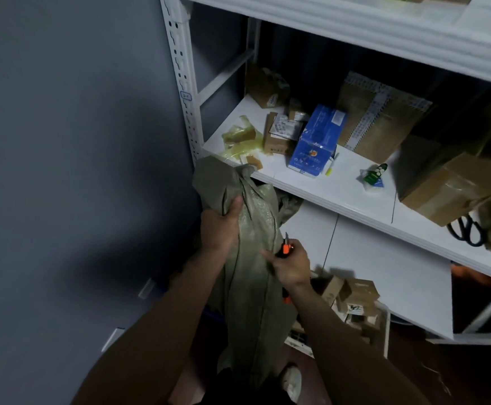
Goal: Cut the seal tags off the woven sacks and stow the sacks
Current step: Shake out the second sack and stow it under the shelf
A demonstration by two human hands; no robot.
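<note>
A grey-green woven sack (250,282) hangs upright in front of me, beside the left post of a white shelf unit. My left hand (219,226) grips the bunched fabric near the sack's top, thumb up against it. My right hand (289,266) holds an orange and black utility knife (285,248), its short blade pointing up close to the sack's right side. The sack's top (224,173) is crumpled against the shelf edge. I see no seal tag.
The white shelf (340,188) carries cardboard boxes, a blue carton (318,140), yellowish plastic scraps (238,138) and black-handled scissors (466,230) at the right. More small boxes (352,296) lie on the lower level. A grey wall (63,141) fills the left. A shoe (292,381) shows below.
</note>
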